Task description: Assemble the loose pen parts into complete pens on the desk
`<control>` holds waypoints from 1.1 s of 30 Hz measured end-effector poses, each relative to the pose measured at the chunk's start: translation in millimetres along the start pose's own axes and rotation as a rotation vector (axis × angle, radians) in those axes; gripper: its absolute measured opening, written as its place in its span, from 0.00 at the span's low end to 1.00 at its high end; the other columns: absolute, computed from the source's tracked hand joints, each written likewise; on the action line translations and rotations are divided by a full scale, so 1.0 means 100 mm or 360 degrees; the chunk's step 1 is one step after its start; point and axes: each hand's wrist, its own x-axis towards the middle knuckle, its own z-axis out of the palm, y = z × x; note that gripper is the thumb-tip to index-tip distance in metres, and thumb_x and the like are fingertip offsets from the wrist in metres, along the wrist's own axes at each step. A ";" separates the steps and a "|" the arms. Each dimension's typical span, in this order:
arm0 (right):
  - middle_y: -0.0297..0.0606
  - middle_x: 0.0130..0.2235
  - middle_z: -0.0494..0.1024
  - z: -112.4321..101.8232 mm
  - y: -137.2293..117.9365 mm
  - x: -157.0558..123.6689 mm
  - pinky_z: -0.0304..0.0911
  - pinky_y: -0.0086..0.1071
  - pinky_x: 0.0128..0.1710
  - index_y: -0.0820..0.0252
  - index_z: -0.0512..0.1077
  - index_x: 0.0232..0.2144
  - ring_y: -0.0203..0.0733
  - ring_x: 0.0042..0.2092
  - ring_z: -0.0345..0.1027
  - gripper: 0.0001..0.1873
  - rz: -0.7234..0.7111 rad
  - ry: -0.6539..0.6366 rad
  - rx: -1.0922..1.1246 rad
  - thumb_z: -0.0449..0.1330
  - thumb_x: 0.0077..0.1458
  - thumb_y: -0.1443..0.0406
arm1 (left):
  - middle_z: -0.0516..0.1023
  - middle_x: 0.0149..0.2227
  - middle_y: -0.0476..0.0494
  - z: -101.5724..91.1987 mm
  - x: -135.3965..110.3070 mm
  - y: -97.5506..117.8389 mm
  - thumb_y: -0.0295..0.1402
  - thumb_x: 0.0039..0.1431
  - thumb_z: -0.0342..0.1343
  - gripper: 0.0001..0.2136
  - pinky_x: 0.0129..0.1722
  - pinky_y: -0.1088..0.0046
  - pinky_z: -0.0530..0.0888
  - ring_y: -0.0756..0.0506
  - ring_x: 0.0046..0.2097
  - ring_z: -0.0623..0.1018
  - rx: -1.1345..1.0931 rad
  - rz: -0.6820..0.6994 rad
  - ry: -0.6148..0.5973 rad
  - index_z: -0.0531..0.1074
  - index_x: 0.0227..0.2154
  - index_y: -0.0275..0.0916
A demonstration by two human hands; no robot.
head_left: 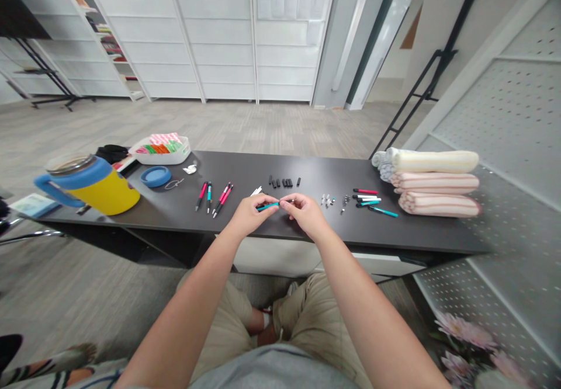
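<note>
Left hand [249, 215] and right hand [307, 215], both pinched closed on a slim teal pen [267, 206], just above a dark tabletop [249, 170], small black pen parts [284, 183] nearby

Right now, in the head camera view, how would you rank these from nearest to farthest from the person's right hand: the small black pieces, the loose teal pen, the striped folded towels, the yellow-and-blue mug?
From the right hand:
1. Small black pieces, straight ahead.
2. Loose teal pen, to the right.
3. Pink-striped folded towels, farther right.
4. Yellow-and-blue mug, far left.
</note>
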 end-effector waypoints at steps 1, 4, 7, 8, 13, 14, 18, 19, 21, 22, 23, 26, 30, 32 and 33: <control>0.33 0.29 0.77 0.00 0.00 0.00 0.65 0.30 0.27 0.57 0.81 0.38 0.35 0.27 0.65 0.20 0.0015 0.0022 -0.0031 0.68 0.55 0.48 | 0.85 0.41 0.46 0.00 0.00 0.00 0.38 0.64 0.63 0.09 0.45 0.70 0.75 0.44 0.42 0.81 -0.0006 0.0000 -0.0013 0.83 0.42 0.42; 0.35 0.30 0.79 0.01 -0.01 0.01 0.64 0.30 0.26 0.58 0.80 0.34 0.34 0.26 0.65 0.21 0.0060 0.0068 -0.0071 0.67 0.56 0.46 | 0.85 0.40 0.46 0.00 0.00 0.01 0.38 0.63 0.63 0.08 0.45 0.70 0.75 0.45 0.42 0.81 -0.0004 -0.0004 -0.0019 0.83 0.41 0.42; 0.34 0.31 0.78 0.02 -0.03 0.01 0.66 0.30 0.26 0.57 0.78 0.41 0.35 0.28 0.66 0.22 0.0056 0.0027 0.0046 0.68 0.55 0.46 | 0.85 0.40 0.46 0.00 0.01 0.00 0.38 0.63 0.63 0.09 0.45 0.69 0.75 0.44 0.41 0.81 -0.0002 -0.0024 -0.0003 0.83 0.42 0.42; 0.33 0.32 0.77 0.02 -0.04 0.01 0.66 0.29 0.26 0.56 0.78 0.44 0.36 0.29 0.66 0.23 0.0044 0.0002 0.0102 0.69 0.54 0.47 | 0.85 0.40 0.46 0.00 0.01 0.00 0.38 0.63 0.63 0.09 0.44 0.69 0.76 0.44 0.41 0.81 -0.0006 -0.0036 0.0003 0.83 0.42 0.42; 0.32 0.30 0.76 0.01 -0.04 0.00 0.67 0.29 0.28 0.57 0.78 0.42 0.36 0.30 0.66 0.22 0.0045 -0.0059 0.0150 0.71 0.52 0.49 | 0.85 0.41 0.45 0.00 0.01 -0.03 0.39 0.63 0.64 0.10 0.44 0.69 0.76 0.45 0.41 0.81 -0.0012 -0.0061 0.0004 0.83 0.43 0.41; 0.33 0.30 0.77 0.01 -0.04 0.00 0.67 0.29 0.28 0.57 0.78 0.40 0.36 0.30 0.67 0.21 0.0047 -0.0057 0.0117 0.70 0.53 0.49 | 0.85 0.41 0.46 0.00 0.01 -0.03 0.39 0.63 0.63 0.10 0.44 0.69 0.76 0.45 0.41 0.81 -0.0008 -0.0050 -0.0008 0.83 0.43 0.42; 0.35 0.30 0.79 0.01 -0.02 0.00 0.65 0.30 0.27 0.58 0.78 0.33 0.35 0.27 0.66 0.21 0.0053 -0.0003 -0.0060 0.66 0.57 0.46 | 0.85 0.40 0.46 0.00 0.01 -0.03 0.38 0.63 0.63 0.09 0.45 0.70 0.75 0.45 0.41 0.81 0.0002 -0.0006 -0.0037 0.83 0.42 0.42; 0.35 0.30 0.79 0.01 -0.02 0.00 0.65 0.30 0.26 0.58 0.77 0.33 0.34 0.26 0.65 0.21 0.0057 0.0005 -0.0078 0.66 0.58 0.46 | 0.85 0.40 0.46 0.00 0.01 -0.02 0.38 0.63 0.63 0.09 0.44 0.70 0.75 0.45 0.41 0.81 0.0001 -0.0002 -0.0035 0.83 0.42 0.42; 0.32 0.29 0.77 0.02 -0.03 0.00 0.65 0.29 0.26 0.57 0.76 0.39 0.34 0.26 0.65 0.21 0.0058 -0.0014 -0.0026 0.66 0.57 0.47 | 0.85 0.40 0.45 0.01 0.01 -0.02 0.38 0.63 0.63 0.09 0.44 0.70 0.75 0.45 0.40 0.81 -0.0003 -0.0004 -0.0021 0.83 0.42 0.42; 0.31 0.30 0.77 0.02 -0.04 -0.01 0.66 0.29 0.26 0.56 0.76 0.43 0.34 0.27 0.65 0.22 0.0051 -0.0036 0.0034 0.68 0.56 0.48 | 0.85 0.40 0.45 0.01 0.01 -0.02 0.39 0.64 0.63 0.09 0.44 0.70 0.76 0.45 0.40 0.81 -0.0006 -0.0009 -0.0009 0.83 0.42 0.42; 0.30 0.30 0.76 0.02 -0.05 -0.01 0.66 0.29 0.27 0.56 0.75 0.47 0.35 0.28 0.66 0.23 0.0043 -0.0061 0.0096 0.69 0.55 0.49 | 0.85 0.40 0.45 0.01 0.00 -0.02 0.39 0.63 0.63 0.10 0.43 0.70 0.76 0.45 0.40 0.81 -0.0010 -0.0017 0.0004 0.83 0.42 0.42; 0.30 0.30 0.76 0.01 -0.06 -0.01 0.67 0.28 0.28 0.56 0.76 0.46 0.36 0.30 0.67 0.23 0.0027 -0.0099 0.0157 0.70 0.53 0.50 | 0.85 0.40 0.45 0.01 0.00 -0.02 0.41 0.63 0.64 0.11 0.43 0.69 0.76 0.45 0.40 0.81 -0.0023 -0.0039 0.0026 0.83 0.42 0.41; 0.35 0.32 0.80 0.00 -0.04 -0.01 0.66 0.30 0.28 0.58 0.79 0.41 0.36 0.29 0.67 0.21 0.0051 -0.0082 0.0068 0.69 0.55 0.48 | 0.85 0.40 0.45 0.00 0.01 -0.01 0.40 0.63 0.64 0.10 0.45 0.68 0.76 0.44 0.41 0.81 -0.0020 -0.0020 -0.0012 0.83 0.42 0.42; 0.36 0.32 0.81 0.00 -0.04 -0.01 0.65 0.30 0.28 0.58 0.79 0.37 0.35 0.27 0.66 0.21 0.0061 -0.0045 0.0008 0.67 0.56 0.47 | 0.85 0.40 0.45 0.00 0.01 -0.01 0.39 0.63 0.63 0.09 0.45 0.69 0.76 0.45 0.41 0.81 -0.0013 -0.0010 -0.0025 0.83 0.42 0.42; 0.36 0.31 0.80 0.01 -0.04 -0.01 0.65 0.30 0.27 0.58 0.78 0.36 0.35 0.26 0.65 0.21 0.0064 -0.0029 -0.0015 0.66 0.57 0.46 | 0.85 0.40 0.45 0.00 0.01 0.00 0.38 0.63 0.63 0.09 0.45 0.69 0.76 0.45 0.40 0.81 -0.0011 -0.0011 -0.0023 0.83 0.42 0.42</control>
